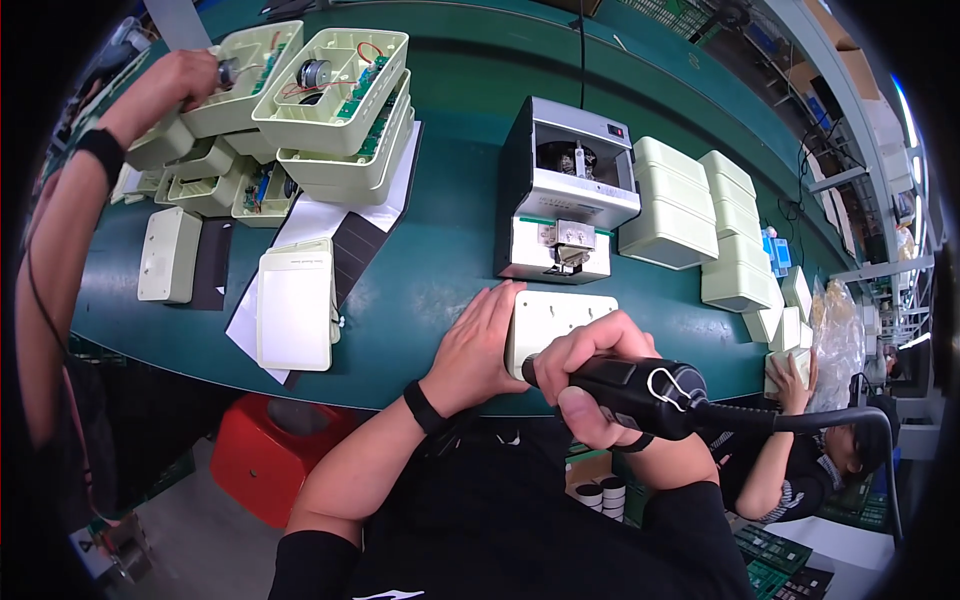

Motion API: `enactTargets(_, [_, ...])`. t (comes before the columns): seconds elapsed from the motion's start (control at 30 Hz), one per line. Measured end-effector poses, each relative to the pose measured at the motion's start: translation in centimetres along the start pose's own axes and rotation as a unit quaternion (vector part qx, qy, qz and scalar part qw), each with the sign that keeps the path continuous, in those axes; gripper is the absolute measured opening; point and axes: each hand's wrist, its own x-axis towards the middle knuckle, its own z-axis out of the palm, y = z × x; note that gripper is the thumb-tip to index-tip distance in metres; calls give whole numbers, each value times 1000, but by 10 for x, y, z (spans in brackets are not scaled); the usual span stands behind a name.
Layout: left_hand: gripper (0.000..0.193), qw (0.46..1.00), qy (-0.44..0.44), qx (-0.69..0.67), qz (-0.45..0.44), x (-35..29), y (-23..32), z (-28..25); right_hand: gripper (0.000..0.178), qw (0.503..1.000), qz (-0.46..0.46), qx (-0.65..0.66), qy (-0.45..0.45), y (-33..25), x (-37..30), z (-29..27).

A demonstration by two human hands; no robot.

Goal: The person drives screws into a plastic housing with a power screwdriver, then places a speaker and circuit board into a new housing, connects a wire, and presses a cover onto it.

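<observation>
A cream plastic box (540,312) lies on the green bench in front of me, its face with small holes turned up. My left hand (476,345) lies along its left side with the fingers stretched forward, steadying it. In my right hand (602,345) is a black electric screwdriver (645,385), held nearly level, its nose toward the box's near left part. My fingers and the tool hide the bit's tip, so contact cannot be made out. Just beyond the box stands a silver and black screw feeder (585,205).
Stacked cream boxes (665,225) stand right of the feeder. Open housings (335,85) with wires and circuit boards are piled at left, where a co-worker's hand (185,78) reaches. A cream cover (295,310) lies nearer. Another person's hand (792,385) touches boxes at right. A red stool (262,460) stands below.
</observation>
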Motion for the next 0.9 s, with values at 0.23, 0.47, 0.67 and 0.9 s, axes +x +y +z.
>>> enactTargets(0.23, [112, 1000, 3, -8, 6, 1, 4, -3, 32, 992, -100, -58, 56, 15, 3, 12])
enactTargets(0.47, [109, 999, -20, -5, -44, -3, 14, -18, 30, 965, -138, 153, 165, -23, 23, -13])
enactTargets(0.67, [110, 997, -26, 11, -67, -14, 3, -33, 21, 951, -156, 49, 261, -18, 71, -46])
enactTargets(0.9, [114, 996, -26, 14, -83, -17, 1, -32, 17, 961, -114, 44, 249, -10, 70, -51])
